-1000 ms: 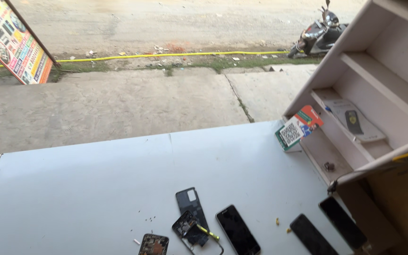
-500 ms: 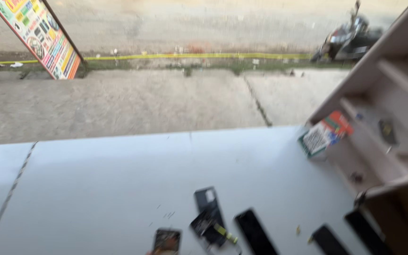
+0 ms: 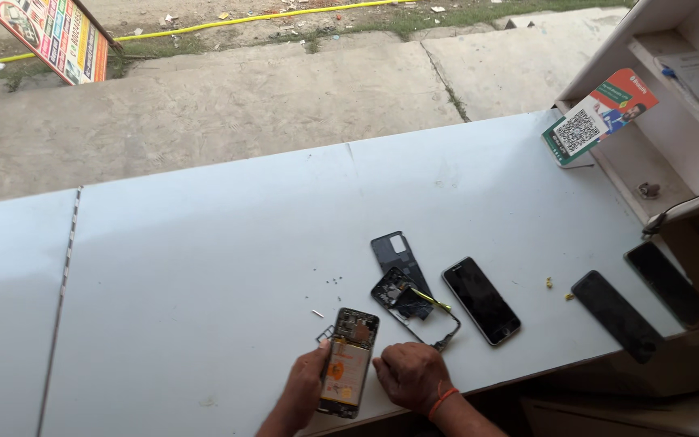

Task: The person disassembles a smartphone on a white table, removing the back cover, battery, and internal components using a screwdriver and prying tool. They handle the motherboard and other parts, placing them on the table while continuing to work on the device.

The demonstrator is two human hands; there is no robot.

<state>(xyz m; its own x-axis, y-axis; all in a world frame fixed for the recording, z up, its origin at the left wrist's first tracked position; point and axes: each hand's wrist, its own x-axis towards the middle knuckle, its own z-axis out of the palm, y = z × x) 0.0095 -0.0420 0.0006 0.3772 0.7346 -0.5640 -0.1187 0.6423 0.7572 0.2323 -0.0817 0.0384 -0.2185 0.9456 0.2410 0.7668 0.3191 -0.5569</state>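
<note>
An opened phone [image 3: 347,361] with its back off, showing a battery and circuit board, lies at the near edge of the white counter [image 3: 204,267]. My left hand [image 3: 307,387] grips its left side. My right hand [image 3: 408,375] rests against its right side, fingers curled on the counter. Just beyond my right hand lie a black phone frame [image 3: 416,307] with a yellow strip and a dark back cover [image 3: 398,253]. Several tiny screws [image 3: 333,282] and a small tray piece [image 3: 324,333] are scattered near the phone.
A black phone [image 3: 481,300] lies screen-up to the right. Two more dark phones [image 3: 616,315] [image 3: 668,283] sit at the counter's right end. A white shelf unit [image 3: 657,121] with a coloured card [image 3: 598,117] stands at far right. Concrete pavement and a signboard [image 3: 50,36] lie beyond.
The view has tilted down and toward the counter's near edge. Both my hands and the opened phone, cut off or out of sight before, are in view at the bottom.
</note>
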